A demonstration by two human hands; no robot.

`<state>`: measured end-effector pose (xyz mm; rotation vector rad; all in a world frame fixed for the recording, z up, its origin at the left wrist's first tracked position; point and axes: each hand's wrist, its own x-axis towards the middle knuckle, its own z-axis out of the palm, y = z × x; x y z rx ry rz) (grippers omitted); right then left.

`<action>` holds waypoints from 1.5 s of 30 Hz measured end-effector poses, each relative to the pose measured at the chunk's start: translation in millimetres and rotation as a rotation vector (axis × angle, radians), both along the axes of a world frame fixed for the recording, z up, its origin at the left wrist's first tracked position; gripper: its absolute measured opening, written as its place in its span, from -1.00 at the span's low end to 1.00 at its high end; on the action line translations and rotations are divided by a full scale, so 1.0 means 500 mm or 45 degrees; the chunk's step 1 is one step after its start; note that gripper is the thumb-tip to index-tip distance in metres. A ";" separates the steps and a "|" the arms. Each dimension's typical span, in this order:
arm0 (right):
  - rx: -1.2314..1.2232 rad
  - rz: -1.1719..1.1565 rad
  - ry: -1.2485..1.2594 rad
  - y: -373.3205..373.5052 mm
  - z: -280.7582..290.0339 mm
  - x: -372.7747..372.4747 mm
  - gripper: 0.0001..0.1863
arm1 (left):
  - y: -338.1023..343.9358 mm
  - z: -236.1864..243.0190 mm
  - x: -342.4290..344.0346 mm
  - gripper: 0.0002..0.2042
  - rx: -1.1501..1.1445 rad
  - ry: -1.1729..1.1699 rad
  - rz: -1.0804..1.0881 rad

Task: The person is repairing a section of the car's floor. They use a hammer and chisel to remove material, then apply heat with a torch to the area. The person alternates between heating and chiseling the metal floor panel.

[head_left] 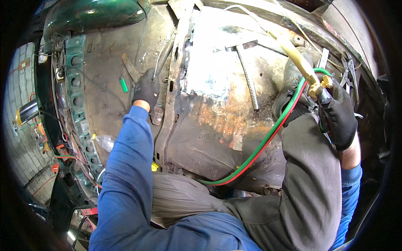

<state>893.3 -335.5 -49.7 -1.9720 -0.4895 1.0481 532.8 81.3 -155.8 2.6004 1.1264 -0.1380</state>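
My right hand (337, 115), in a black glove, is closed around the valve end of a brass gas torch (299, 60), beside my raised right knee. The torch's long neck points away to the upper left, and a green hose (274, 125) and a red hose (268, 143) run from it. At left, my gloved left hand (147, 87) is closed low over the metal floor. A thin pale rod (158, 62) sticks up out of its fist. Beside that hand are a flat rusty metal strip (130, 67) and a small green lighter (124, 85).
A hammer (248, 77) lies on the bright, rusty floor panel (222, 117) of a stripped vehicle body. Locking pliers (351, 75) rest at far right. A raised metal rib (171, 83) divides the floor. A clear plastic bottle (104, 142) lies by the perforated green sill (76, 79).
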 end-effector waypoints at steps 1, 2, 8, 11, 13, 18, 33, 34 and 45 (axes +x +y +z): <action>0.056 -0.016 -0.013 0.000 -0.012 -0.006 -0.37 | 0.001 0.006 -0.009 -0.63 0.024 -0.119 -0.018; 0.104 -0.038 -0.032 -0.002 -0.016 -0.009 -0.38 | -0.002 0.023 -0.001 -0.65 0.057 -0.121 0.002; 0.071 -0.026 -0.047 0.001 -0.013 -0.009 -0.37 | -0.064 0.087 0.018 -0.68 -0.409 -0.667 0.480; -0.015 0.028 0.020 -0.006 -0.001 0.001 -0.41 | -0.113 0.128 0.062 -0.66 -0.604 -0.794 0.591; 0.054 -0.001 -0.009 0.001 -0.006 -0.008 -0.43 | -0.133 0.138 0.074 -0.64 -0.677 -0.828 0.593; 0.059 0.050 -0.069 0.006 -0.001 -0.007 -0.45 | -0.168 0.139 0.094 -0.59 -0.923 -0.946 0.637; -0.001 0.358 -0.772 -0.055 -0.046 0.029 -0.47 | -0.208 0.160 0.125 -0.57 -1.120 -0.994 0.774; 0.013 0.198 -0.519 -0.039 -0.035 0.018 -0.47 | -0.211 0.161 0.130 -0.58 -1.107 -1.002 0.762; 0.055 -0.057 -0.135 -0.023 -0.024 0.011 -0.46 | -0.262 0.158 0.178 -0.62 -1.106 -1.054 0.720</action>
